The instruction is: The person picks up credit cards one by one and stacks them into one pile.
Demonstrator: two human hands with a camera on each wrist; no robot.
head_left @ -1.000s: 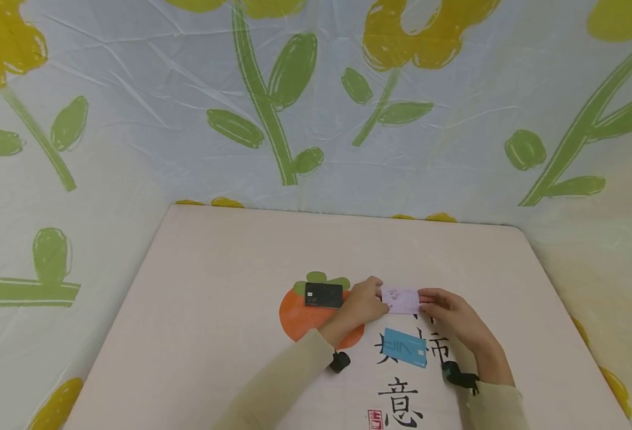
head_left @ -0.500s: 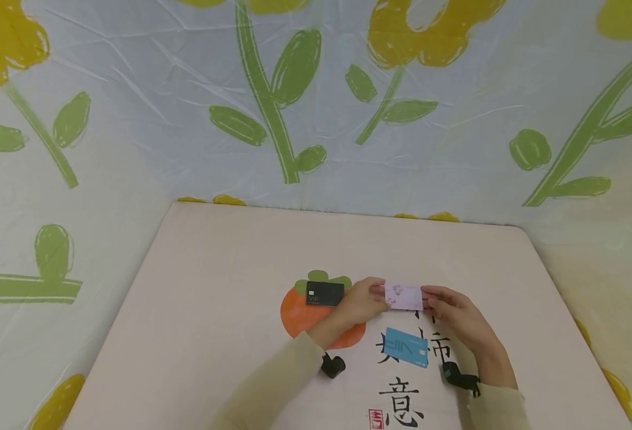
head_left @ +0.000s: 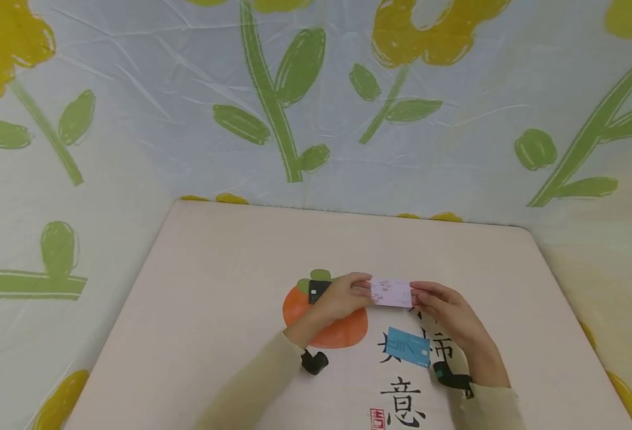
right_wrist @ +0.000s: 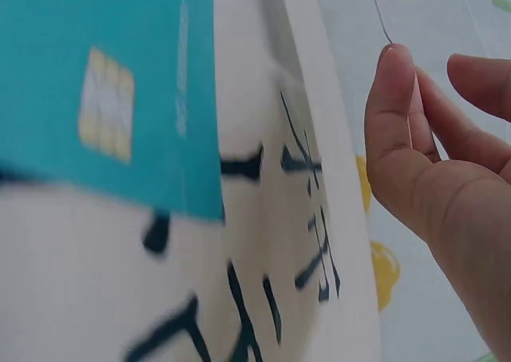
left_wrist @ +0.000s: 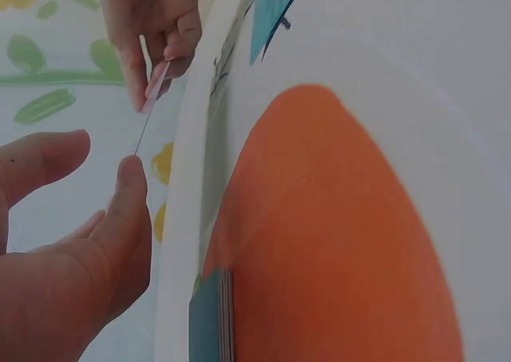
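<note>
A pale pink card with a floral print (head_left: 391,293) is held between the two hands, lifted a little above the table. My left hand (head_left: 340,298) holds its left edge with the fingertips; the left wrist view shows the card edge-on, as a thin line at a fingertip. On the opposite edge, the fingers of my right hand (head_left: 450,307) hold the card. Partly covered by the left hand is a black card (head_left: 317,291), which looks layered like a stack in the left wrist view. A blue chip card (head_left: 408,346) lies nearer, below the pink one.
The pale pink table mat (head_left: 230,269) bears an orange persimmon print (head_left: 316,325) and black brush characters (head_left: 400,403). A white curtain with yellow flowers (head_left: 187,77) hangs around the table's back and sides. Each wrist wears a small black camera (head_left: 314,362).
Both hands have shifted slightly left and away from the person with the pink card. The left hand now covers part of the black card. The blue card has stayed put.
</note>
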